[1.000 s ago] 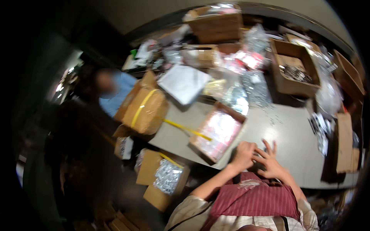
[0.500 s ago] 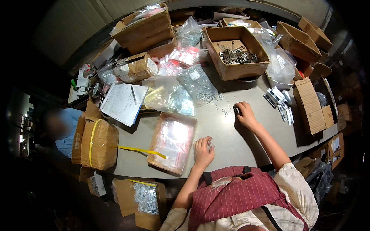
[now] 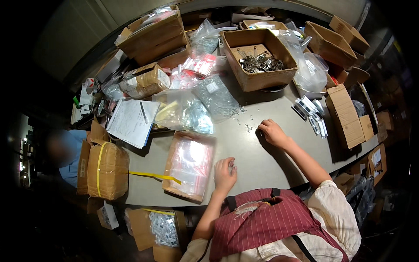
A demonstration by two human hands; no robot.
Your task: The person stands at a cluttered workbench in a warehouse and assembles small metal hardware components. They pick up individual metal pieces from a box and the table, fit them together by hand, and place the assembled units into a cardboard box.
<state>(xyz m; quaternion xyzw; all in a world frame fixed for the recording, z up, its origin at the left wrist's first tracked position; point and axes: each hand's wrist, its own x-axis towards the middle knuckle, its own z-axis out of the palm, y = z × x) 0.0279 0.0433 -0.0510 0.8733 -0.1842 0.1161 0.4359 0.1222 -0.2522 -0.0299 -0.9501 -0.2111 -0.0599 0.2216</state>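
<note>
My right hand (image 3: 273, 132) is closed, its fingertips low over the grey table, just right of a scatter of small screws (image 3: 248, 128). Whatever those fingers pinch, if anything, is hidden. Nearer to me, my left hand (image 3: 225, 175) is held with curled fingers beside a shallow cardboard box (image 3: 167, 184) of clear plastic bags (image 3: 192, 159). Something small and greyish shows at its fingers, too unclear to name. More screws fill a clear bag (image 3: 216, 96) lying behind the loose ones.
A carton (image 3: 266, 81) of metal clips stands at the back. Silvery metal parts (image 3: 310, 113) lie in a pile at the right, near an open carton (image 3: 347, 115). Leftward are a clipboard (image 3: 133, 122) with paper and a strapped carton (image 3: 109, 170). A person (image 3: 74, 153) is at the far left.
The whole view has shifted slightly, so the table's things appear further left. A dark gap or object by my right fingertips no longer shows. My left hand keeps nearly the same pose.
</note>
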